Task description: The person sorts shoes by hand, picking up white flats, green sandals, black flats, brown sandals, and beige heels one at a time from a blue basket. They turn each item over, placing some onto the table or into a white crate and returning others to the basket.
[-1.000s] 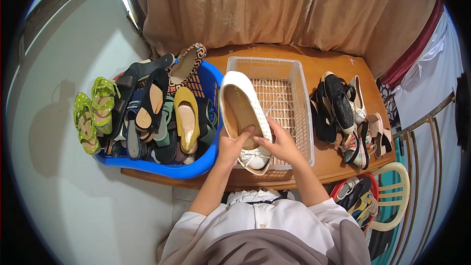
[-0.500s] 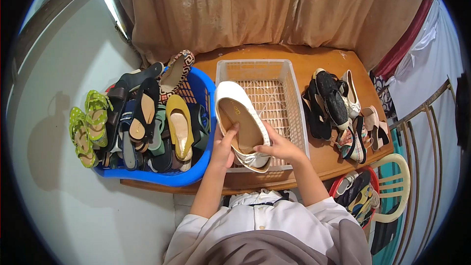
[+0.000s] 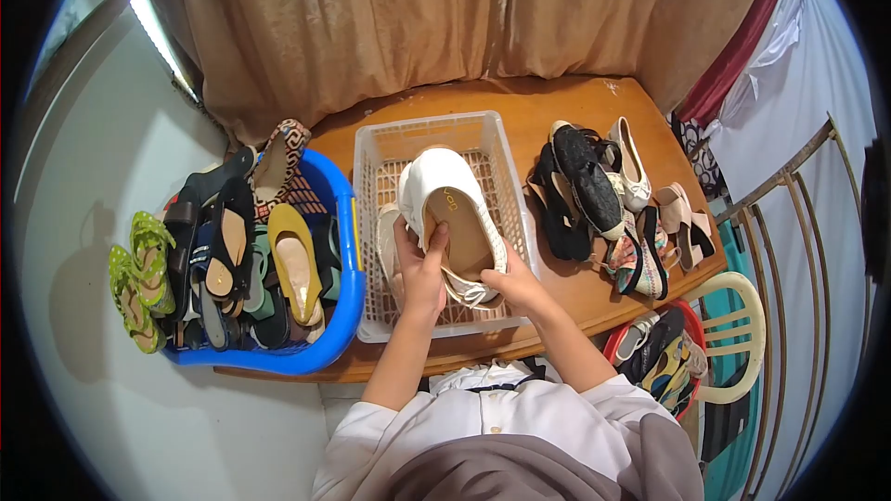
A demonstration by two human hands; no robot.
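A white ballet flat (image 3: pixel 439 170) with a bow and tan insole is between my two hands over the clear plastic basket (image 3: pixel 365 311). My left hand (image 3: pixel 422 269) grips its left side, thumb inside on the insole. My right hand (image 3: pixel 512 280) closes on the right edge near the bow, with the thumb over the rim. Just left of my left hand a second white shoe (image 3: pixel 387 239) shows in part, overlapping the basket's left wall in this view; the rest of it is hidden behind my fingers and wrist.
To the left a blue basket (image 3: pixel 347 288) is heaped with shoes, including a yellow flat (image 3: pixel 294 264) and green dotted sandals (image 3: pixel 151 246). Several shoes, one a black espadrille (image 3: pixel 587 181), stand on the wooden table's (image 3: pixel 548 97) right side. Below are a red tub (image 3: pixel 691 315) of shoes and a cream chair (image 3: pixel 747 329).
The view has shifted, so the baskets and table appear further left. Both hands still hold the white flat, now turned more upright over the clear basket. The second white shoe has come into sight.
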